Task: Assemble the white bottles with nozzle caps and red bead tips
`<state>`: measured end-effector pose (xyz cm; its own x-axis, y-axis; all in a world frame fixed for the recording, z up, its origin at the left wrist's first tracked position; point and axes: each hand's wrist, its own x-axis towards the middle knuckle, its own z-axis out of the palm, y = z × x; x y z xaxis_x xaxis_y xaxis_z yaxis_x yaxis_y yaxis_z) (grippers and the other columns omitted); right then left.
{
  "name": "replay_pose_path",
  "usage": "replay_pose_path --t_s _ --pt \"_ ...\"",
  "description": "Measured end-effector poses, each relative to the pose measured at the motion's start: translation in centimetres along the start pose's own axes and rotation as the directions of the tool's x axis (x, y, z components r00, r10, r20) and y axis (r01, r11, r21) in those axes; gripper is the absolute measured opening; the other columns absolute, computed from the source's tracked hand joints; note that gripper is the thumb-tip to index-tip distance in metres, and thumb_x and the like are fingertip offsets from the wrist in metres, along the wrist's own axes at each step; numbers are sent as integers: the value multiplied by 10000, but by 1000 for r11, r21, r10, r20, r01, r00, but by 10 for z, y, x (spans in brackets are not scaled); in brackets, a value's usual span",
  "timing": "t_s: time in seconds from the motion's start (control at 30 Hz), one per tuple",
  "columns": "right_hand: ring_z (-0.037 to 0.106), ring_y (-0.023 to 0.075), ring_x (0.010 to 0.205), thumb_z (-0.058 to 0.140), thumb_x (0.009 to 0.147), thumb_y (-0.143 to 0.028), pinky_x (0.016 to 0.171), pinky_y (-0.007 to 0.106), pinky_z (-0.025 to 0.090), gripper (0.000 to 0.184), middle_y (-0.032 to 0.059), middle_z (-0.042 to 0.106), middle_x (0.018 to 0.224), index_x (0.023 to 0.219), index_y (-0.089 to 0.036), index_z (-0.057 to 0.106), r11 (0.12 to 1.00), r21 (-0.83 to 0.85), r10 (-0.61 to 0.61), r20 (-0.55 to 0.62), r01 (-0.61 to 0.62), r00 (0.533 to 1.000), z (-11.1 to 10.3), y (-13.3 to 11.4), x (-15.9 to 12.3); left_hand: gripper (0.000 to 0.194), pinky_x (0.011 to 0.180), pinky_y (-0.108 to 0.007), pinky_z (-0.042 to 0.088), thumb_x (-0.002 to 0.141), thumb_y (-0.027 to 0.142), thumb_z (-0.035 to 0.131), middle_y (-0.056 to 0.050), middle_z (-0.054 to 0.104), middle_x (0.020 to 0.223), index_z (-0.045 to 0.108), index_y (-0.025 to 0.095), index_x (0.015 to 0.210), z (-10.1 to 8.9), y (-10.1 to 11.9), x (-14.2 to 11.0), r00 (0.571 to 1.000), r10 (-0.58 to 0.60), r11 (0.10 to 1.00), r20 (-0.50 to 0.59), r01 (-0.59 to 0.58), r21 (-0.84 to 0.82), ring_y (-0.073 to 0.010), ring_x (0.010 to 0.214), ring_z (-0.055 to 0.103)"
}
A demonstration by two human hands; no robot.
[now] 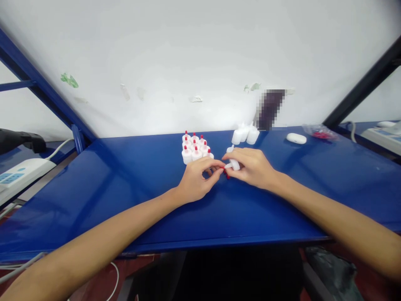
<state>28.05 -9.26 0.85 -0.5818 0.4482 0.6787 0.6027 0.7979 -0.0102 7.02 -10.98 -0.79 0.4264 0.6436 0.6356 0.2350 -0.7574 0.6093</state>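
Note:
My two hands meet above the middle of the blue table (125,200). My right hand (252,167) grips a small white bottle (233,165) lying sideways, its neck pointing left. My left hand (197,179) pinches a small red cap (222,168) at that neck. Another red cap (227,176) lies on the table just below the fingers. Just behind my left hand stands a cluster of several capped white bottles with red tips (194,148). A few uncapped white bottles (244,134) stand further back on the right.
A white oval case (296,138) and a clear bag of red caps (321,133) lie at the back right. A white wall rises behind the table. Power strips sit at the left (15,175) and at the far right (384,138). Blue and black frame struts slant at both sides.

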Motion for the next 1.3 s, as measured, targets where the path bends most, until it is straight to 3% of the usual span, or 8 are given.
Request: replay_pose_path --t_s 0.1,0.27,0.4,0.5,0.6,0.7,0.8,1.3 --pt "626 192 725 562 891 -262 638 296 486 300 59 677 887 1179 -199 614 995 94 26 102 -36 994 -3 -1 0 130 665 -225 546 916 224 597 -52 720 898 688 162 986 1 -1 0 999 -24 1000 -43 24 -4 -120 741 654" --pt "634 224 776 499 941 -307 675 351 526 553 93 655 1000 1471 -206 379 984 153 58 186 -87 981 -7 -2 -1 148 692 -229 569 917 255 604 -58 709 892 658 151 1008 1 -2 0 984 -146 978 -100 128 -166 -132 770 687" --pt "648 208 735 498 973 -371 694 351 536 545 68 689 966 1477 -223 351 975 197 70 172 -104 983 -7 -1 -2 248 527 -188 509 958 356 548 -31 658 815 574 155 1100 0 -3 0 961 -274 915 -23 253 -316 -105 630 652" --pt "630 177 642 517 971 -420 666 336 535 613 56 706 990 1507 -228 288 975 196 78 161 -109 984 -8 -1 -2 311 470 -191 431 1014 422 413 24 547 663 563 162 930 -2 -4 -1 957 -282 926 72 291 -240 -69 489 524" --pt "624 183 642 508 975 -453 654 331 516 573 66 713 979 1475 -211 366 993 116 15 157 -34 987 -9 -2 -1 414 477 -217 365 1033 440 329 44 429 585 454 181 735 -3 -6 -2 970 -224 966 94 234 -110 -74 475 411" --pt "625 213 711 465 996 -432 685 344 494 422 79 707 941 1340 -195 523 998 39 -65 181 59 981 -8 -3 -1 411 498 -247 335 1036 425 302 39 399 593 381 197 704 -3 -7 -3 981 -163 985 108 168 -40 -94 504 369" --pt "602 224 756 439 1006 -420 726 355 482 371 91 677 911 1254 -172 559 996 33 -90 191 85 977 -8 -5 0 384 521 -268 318 1043 372 270 34 406 595 389 199 721 -3 -6 -4 983 -126 992 132 123 32 -106 515 375" --pt "601 198 882 477 1002 -389 800 331 504 358 77 630 1022 1315 -216 490 930 364 -54 273 -51 960 -7 -23 1 253 541 -268 335 1006 220 280 15 484 637 408 206 788 -17 -3 -7 964 183 926 192 -235 296 -129 526 417"
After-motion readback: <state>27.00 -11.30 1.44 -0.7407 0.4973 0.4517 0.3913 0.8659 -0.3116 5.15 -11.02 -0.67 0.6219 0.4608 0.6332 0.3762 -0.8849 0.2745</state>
